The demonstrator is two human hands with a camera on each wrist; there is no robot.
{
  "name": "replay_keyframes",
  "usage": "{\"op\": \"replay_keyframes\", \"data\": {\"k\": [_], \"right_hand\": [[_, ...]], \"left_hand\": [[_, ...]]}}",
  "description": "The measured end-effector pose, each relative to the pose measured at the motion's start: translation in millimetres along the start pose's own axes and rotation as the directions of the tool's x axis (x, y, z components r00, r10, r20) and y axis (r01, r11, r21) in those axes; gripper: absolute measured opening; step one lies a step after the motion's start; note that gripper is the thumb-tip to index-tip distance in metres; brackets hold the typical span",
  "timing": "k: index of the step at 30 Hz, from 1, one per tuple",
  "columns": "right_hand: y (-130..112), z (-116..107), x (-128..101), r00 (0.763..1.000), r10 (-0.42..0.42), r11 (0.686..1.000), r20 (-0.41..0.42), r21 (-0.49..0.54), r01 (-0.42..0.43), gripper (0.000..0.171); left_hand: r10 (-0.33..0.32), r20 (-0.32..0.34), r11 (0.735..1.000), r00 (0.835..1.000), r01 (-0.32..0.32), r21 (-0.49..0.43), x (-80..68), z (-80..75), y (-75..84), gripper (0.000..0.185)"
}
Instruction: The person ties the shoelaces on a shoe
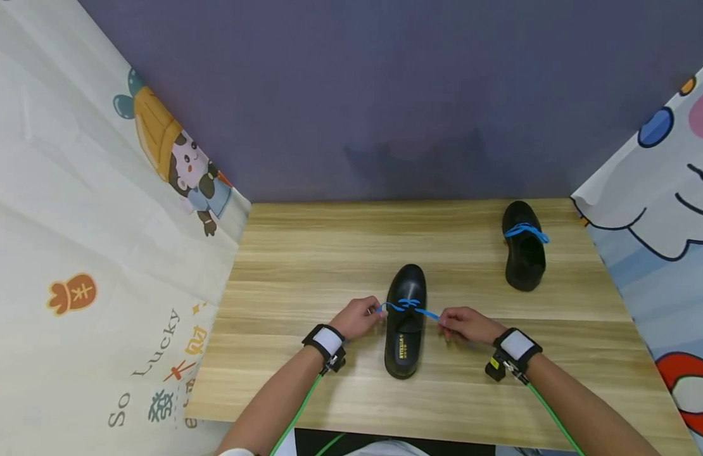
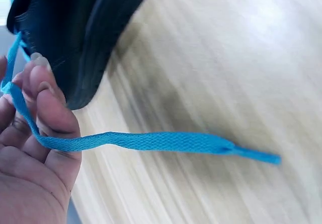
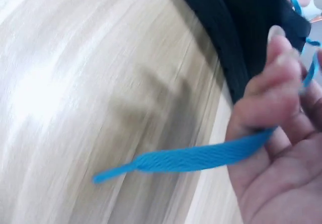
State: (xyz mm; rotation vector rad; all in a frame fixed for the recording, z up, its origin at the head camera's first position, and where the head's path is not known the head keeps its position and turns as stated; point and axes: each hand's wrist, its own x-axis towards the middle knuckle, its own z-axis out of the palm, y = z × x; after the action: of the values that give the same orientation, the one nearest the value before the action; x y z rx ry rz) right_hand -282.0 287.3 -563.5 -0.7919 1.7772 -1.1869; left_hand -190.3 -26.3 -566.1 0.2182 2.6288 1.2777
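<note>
A black leather shoe (image 1: 405,285) stands on the wooden table, toe pointing away from me, with a blue shoelace (image 1: 427,313) threaded through its eyelets. On the shoe's left side my left hand (image 1: 358,318) pinches one lace end, and the loose tip (image 2: 191,142) trails across the palm side in the left wrist view. To the right of the shoe my right hand (image 1: 468,324) pinches the other end, drawn fairly straight from the eyelets. Its flat blue tail (image 3: 201,157) hangs out past the fingers in the right wrist view.
A second black shoe (image 1: 524,266) with a blue lace laid across it stands at the back right of the table (image 1: 306,247). A dark grey panel (image 1: 408,101) rises behind the table. Printed curtains (image 1: 129,266) hang at both sides. Green cables (image 1: 299,411) run along both forearms.
</note>
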Motion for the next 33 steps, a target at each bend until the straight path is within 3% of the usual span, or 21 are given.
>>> {"op": "replay_keyframes", "data": {"k": [3, 7, 13, 20, 27, 33], "right_hand": [[-5.7, 1.4, -0.8, 0.998, -0.056, 0.998, -0.022, 0.023, 0.056, 0.032], [-17.8, 1.8, -1.4, 0.986, -0.113, 0.991, -0.121, 0.056, 0.12, 0.03], [-30.3, 0.3, -2.5, 0.957, -0.13, 0.984, -0.26, 0.083, 0.157, 0.026], [-34.7, 1.4, 0.2, 0.939, -0.159, 0.967, -0.305, 0.143, 0.21, 0.027], [-36.6, 3.4, 2.7, 0.93, -0.08, 0.994, -0.359, 0.037, 0.1, 0.022], [-39.0, 3.6, 3.2, 0.924, -0.095, 0.992, -0.37, 0.038, 0.117, 0.021]], "left_hand": [[-0.019, -0.019, 0.992, 1.0, 0.016, -0.122, 1.1, -4.6, 6.7, 0.016], [-0.039, -0.062, 0.957, 0.997, 0.02, -0.29, 2.1, -9.7, 14.6, 0.016], [-0.065, -0.114, 0.913, 0.991, 0.013, -0.408, 3.5, -12.5, 21.1, 0.017], [-0.069, -0.161, 0.894, 0.985, -0.01, -0.448, 6.4, -13.5, 25.2, 0.018], [-0.106, -0.19, 0.925, 0.976, 0.027, -0.378, 5.0, -13.0, 21.1, 0.019], [-0.086, -0.232, 0.931, 0.969, -0.004, -0.364, 7.1, -15.3, 23.4, 0.017]]}}
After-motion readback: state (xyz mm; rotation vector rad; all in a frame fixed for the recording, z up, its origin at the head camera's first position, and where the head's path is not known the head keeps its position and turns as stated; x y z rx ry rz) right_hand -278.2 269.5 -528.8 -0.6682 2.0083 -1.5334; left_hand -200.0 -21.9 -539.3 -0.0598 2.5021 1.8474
